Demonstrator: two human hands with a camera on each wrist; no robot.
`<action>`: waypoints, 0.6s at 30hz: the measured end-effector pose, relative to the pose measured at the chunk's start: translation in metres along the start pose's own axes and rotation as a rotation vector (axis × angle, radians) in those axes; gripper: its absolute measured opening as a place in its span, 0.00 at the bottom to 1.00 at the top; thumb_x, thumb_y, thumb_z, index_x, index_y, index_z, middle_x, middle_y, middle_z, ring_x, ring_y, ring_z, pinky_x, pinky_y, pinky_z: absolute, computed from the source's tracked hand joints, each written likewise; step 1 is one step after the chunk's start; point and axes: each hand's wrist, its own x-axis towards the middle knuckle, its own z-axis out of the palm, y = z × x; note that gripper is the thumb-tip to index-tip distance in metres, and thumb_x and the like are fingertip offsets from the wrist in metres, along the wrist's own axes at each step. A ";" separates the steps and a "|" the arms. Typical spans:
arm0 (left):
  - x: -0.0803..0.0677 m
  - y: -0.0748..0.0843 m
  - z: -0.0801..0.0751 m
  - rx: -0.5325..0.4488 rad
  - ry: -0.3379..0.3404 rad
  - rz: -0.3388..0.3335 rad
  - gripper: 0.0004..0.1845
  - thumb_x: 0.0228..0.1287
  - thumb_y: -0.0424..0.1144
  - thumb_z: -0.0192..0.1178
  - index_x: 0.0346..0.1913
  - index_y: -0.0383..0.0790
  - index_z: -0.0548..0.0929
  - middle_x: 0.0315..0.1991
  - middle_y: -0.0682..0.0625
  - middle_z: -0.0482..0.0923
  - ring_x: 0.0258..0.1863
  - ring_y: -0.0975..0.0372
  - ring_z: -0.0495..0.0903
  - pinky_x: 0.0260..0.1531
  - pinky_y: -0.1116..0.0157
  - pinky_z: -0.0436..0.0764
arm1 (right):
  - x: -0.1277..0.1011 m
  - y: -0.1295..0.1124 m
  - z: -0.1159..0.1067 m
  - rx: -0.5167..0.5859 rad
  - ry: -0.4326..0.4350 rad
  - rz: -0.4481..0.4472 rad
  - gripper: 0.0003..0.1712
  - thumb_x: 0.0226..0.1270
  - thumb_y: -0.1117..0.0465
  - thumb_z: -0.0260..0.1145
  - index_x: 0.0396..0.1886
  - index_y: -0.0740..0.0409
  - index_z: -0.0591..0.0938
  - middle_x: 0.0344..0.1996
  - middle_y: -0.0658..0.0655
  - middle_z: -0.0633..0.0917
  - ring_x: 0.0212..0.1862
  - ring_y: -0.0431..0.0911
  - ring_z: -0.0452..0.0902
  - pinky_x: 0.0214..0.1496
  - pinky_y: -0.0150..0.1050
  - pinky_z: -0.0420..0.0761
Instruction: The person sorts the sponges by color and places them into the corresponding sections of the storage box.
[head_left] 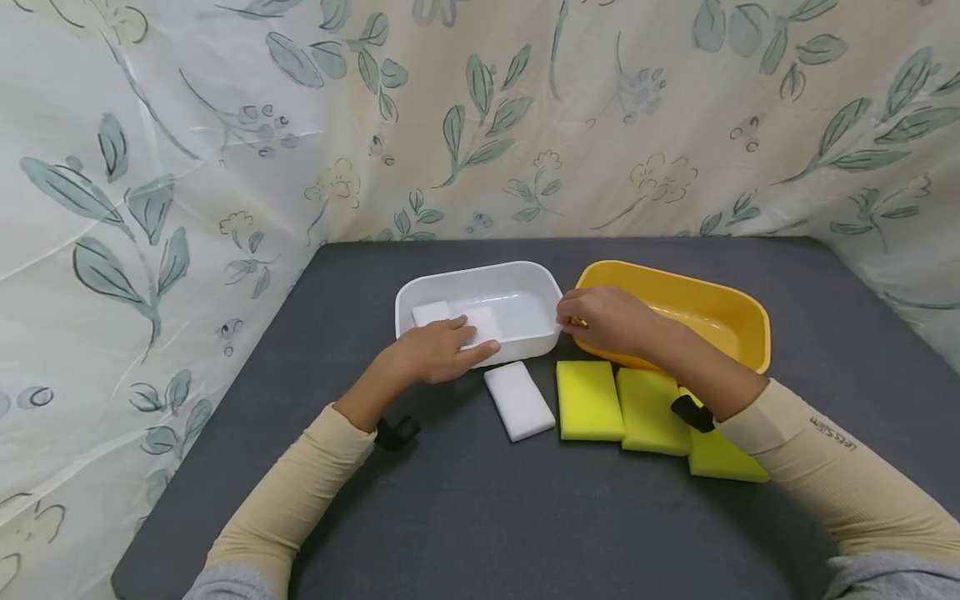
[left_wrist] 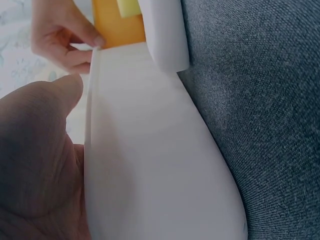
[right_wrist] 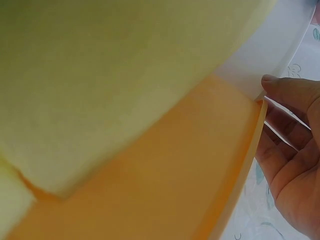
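Note:
My left hand [head_left: 435, 348] reaches over the near rim of a white tray [head_left: 536, 304]. Its fairly straight fingers rest on a white sponge [head_left: 485, 322] inside, with the thumb at the near rim. Farther left in the tray lies another white sponge [head_left: 431, 312]. With thumb and fingertips, my right hand [head_left: 607, 318] pinches the white tray's right rim, beside the yellow tray [head_left: 759, 333]. In the right wrist view, the right thumb [right_wrist: 287, 90] lies against the white rim where the two trays meet. The left wrist view shows the white tray's outer wall [left_wrist: 150, 150].
A loose white sponge [head_left: 519, 401] lies in front of the white tray. To its right, a yellow sponge [head_left: 589, 400], a second yellow sponge [head_left: 651, 412] and a third yellow sponge [head_left: 723, 457], partly under my right wrist, lie on the dark table [head_left: 480, 517]. Patterned cloth [head_left: 480, 125] hangs behind.

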 end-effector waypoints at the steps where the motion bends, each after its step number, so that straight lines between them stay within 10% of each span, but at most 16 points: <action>1: 0.000 0.000 0.000 0.000 0.000 -0.006 0.43 0.74 0.68 0.36 0.76 0.38 0.65 0.77 0.41 0.57 0.74 0.49 0.59 0.69 0.49 0.62 | 0.000 0.000 0.000 -0.002 0.001 -0.001 0.05 0.59 0.71 0.74 0.34 0.58 0.88 0.35 0.54 0.87 0.31 0.46 0.76 0.37 0.37 0.82; 18: -0.006 0.012 0.006 0.039 0.014 -0.057 0.45 0.73 0.70 0.35 0.76 0.36 0.63 0.76 0.44 0.58 0.75 0.49 0.58 0.69 0.48 0.60 | -0.009 0.002 0.002 0.003 0.015 -0.024 0.06 0.59 0.70 0.74 0.35 0.58 0.88 0.35 0.54 0.87 0.31 0.45 0.77 0.38 0.37 0.83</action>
